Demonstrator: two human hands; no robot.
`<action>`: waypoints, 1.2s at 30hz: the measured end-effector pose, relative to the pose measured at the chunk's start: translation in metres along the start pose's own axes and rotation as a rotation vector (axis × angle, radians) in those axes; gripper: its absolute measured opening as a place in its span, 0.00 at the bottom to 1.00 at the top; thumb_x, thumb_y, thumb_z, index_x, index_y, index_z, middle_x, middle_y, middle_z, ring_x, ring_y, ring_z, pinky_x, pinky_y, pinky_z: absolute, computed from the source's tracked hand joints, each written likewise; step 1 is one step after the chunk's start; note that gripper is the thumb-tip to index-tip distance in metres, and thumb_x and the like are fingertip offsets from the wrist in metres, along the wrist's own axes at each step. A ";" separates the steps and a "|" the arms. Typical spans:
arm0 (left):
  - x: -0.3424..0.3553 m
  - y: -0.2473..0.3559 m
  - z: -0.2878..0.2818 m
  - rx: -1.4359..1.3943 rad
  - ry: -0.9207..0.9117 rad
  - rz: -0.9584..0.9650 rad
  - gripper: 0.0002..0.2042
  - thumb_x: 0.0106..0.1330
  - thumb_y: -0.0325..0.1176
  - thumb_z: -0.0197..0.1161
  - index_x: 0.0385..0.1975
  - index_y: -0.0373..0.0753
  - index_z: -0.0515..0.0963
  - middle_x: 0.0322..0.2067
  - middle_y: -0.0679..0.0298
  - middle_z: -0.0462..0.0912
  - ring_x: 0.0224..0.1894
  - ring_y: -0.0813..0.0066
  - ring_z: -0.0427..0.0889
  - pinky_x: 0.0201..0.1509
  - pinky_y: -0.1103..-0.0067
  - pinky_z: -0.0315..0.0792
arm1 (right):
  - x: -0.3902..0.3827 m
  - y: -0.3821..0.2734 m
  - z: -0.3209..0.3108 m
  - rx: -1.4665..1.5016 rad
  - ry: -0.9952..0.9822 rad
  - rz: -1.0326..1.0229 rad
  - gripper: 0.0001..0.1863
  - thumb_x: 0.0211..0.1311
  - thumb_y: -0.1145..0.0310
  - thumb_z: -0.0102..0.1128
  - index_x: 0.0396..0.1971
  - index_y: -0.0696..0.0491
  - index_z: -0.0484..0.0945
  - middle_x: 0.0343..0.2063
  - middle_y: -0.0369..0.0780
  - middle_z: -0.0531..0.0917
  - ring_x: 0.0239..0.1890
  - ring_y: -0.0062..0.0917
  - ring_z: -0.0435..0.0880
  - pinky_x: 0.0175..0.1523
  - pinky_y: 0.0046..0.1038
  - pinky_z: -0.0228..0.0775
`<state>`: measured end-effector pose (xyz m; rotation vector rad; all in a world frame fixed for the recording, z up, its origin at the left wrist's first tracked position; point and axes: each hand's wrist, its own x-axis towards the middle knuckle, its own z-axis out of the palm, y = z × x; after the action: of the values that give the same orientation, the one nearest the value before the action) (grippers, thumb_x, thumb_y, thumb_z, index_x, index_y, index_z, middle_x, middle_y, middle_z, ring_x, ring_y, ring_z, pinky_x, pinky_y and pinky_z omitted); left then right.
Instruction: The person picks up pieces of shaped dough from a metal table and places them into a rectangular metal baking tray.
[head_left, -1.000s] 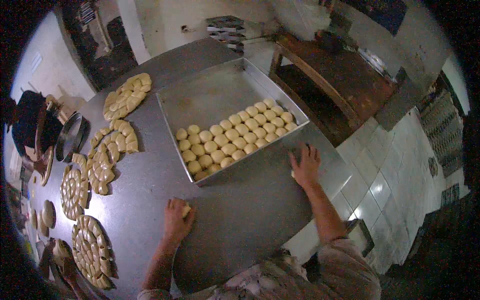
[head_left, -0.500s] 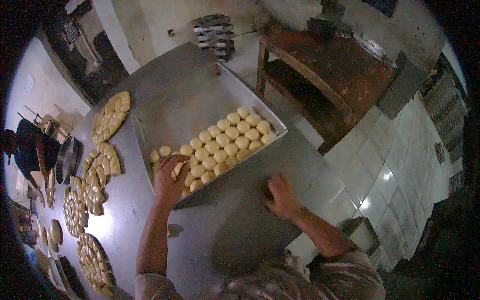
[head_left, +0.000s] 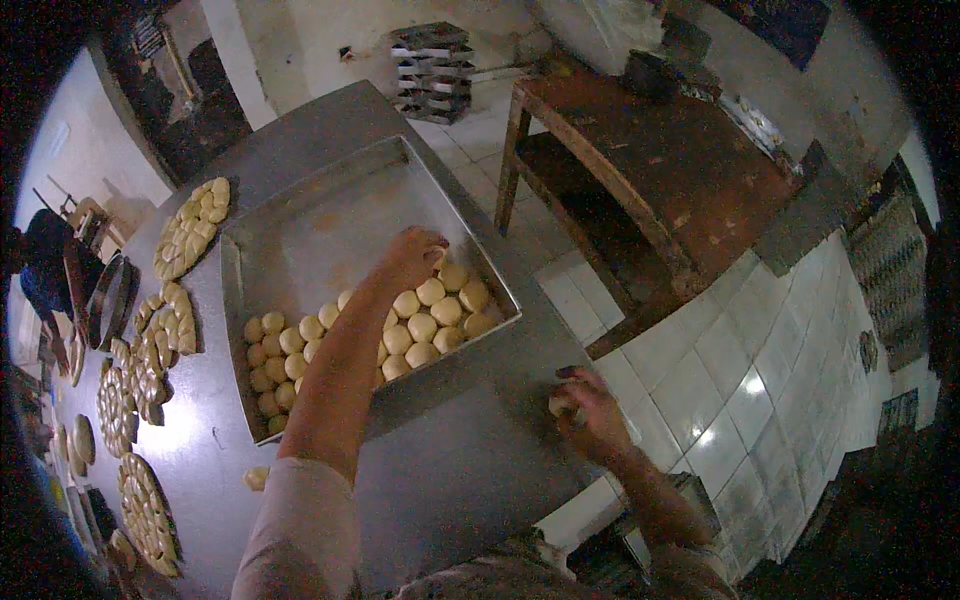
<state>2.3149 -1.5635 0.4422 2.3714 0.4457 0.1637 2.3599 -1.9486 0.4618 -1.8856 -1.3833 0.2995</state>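
Note:
A large metal baking tray (head_left: 310, 178) lies on the steel table, with rows of round pale dough balls (head_left: 422, 327) filling its near part. My left hand (head_left: 410, 258) reaches over these rows, its fingers closed round a dough ball (head_left: 440, 258) at the far end of a row. My forearm hides the middle of the rows. To the right of the tray, my right hand (head_left: 592, 418) hovers by the table's right edge. Its fingers are curled round a small pale piece of dough (head_left: 562, 404), mostly covered by them.
Shaped dough rings (head_left: 145, 510) and braided pieces (head_left: 192, 228) line the table's left side. A small dough lump (head_left: 256, 478) lies near my left sleeve. Another person (head_left: 60, 270) stands at far left by a round pan (head_left: 108, 300). A wooden table (head_left: 640, 160) stands at back right.
My left hand has moved from the tray's left end to the far right of the dough rows. My right hand has shifted slightly right and down. The view has turned a little.

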 end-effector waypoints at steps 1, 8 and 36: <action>0.002 -0.002 0.002 0.179 0.065 0.039 0.14 0.57 0.33 0.55 0.43 0.45 0.74 0.44 0.57 0.73 0.48 0.58 0.70 0.55 0.65 0.64 | 0.009 -0.001 -0.012 0.189 0.027 0.134 0.17 0.47 0.78 0.57 0.41 0.57 0.69 0.42 0.42 0.72 0.45 0.32 0.73 0.46 0.32 0.69; -0.031 0.010 0.015 0.226 0.269 0.004 0.24 0.55 0.36 0.58 0.53 0.51 0.64 0.45 0.59 0.74 0.51 0.56 0.68 0.54 0.62 0.65 | 0.150 -0.100 -0.061 0.773 0.741 -0.348 0.16 0.55 0.74 0.53 0.44 0.57 0.68 0.44 0.40 0.72 0.42 0.26 0.73 0.48 0.30 0.69; -0.458 -0.021 -0.071 -0.108 1.100 -0.701 0.10 0.64 0.31 0.51 0.41 0.36 0.75 0.41 0.60 0.78 0.43 0.73 0.76 0.48 0.77 0.69 | 0.048 -0.187 0.188 0.212 -0.650 -0.310 0.16 0.57 0.69 0.53 0.47 0.53 0.72 0.45 0.46 0.73 0.49 0.37 0.72 0.51 0.32 0.65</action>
<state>1.8647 -1.6699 0.4839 1.6842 1.6626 1.1183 2.1344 -1.8006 0.4748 -1.4199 -1.9477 0.9180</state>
